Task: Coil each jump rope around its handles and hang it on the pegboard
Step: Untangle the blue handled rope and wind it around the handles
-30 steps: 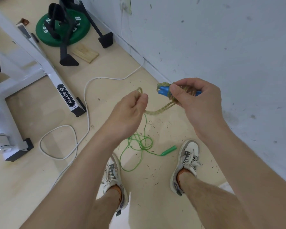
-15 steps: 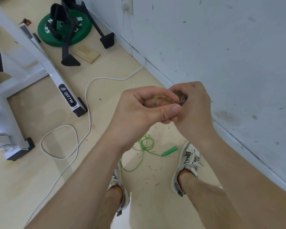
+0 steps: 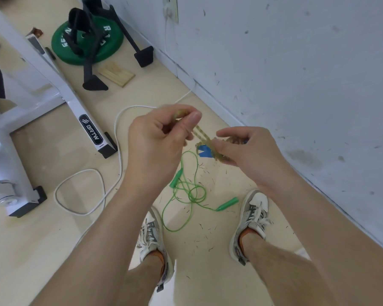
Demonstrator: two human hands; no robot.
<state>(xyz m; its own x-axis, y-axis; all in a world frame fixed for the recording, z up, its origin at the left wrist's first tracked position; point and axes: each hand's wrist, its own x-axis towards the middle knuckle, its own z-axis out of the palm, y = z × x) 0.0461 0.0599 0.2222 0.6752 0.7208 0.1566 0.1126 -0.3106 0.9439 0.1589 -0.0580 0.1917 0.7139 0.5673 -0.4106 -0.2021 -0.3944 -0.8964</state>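
Head view: the tan jump rope (image 3: 201, 134) stretches in the air between both hands. The left hand (image 3: 161, 140) pinches a loop of it between thumb and curled fingers; the right hand (image 3: 248, 155) holds its rope-wound blue handles (image 3: 205, 150). Below, a green jump rope (image 3: 191, 192) lies tangled on the floor (image 3: 53, 250) between the shoes (image 3: 255, 214), near the wall (image 3: 296, 74) on the right.

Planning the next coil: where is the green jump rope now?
Head view, centre: the green jump rope lies uncoiled on the floor between the left shoe and right shoe, just ahead of them.
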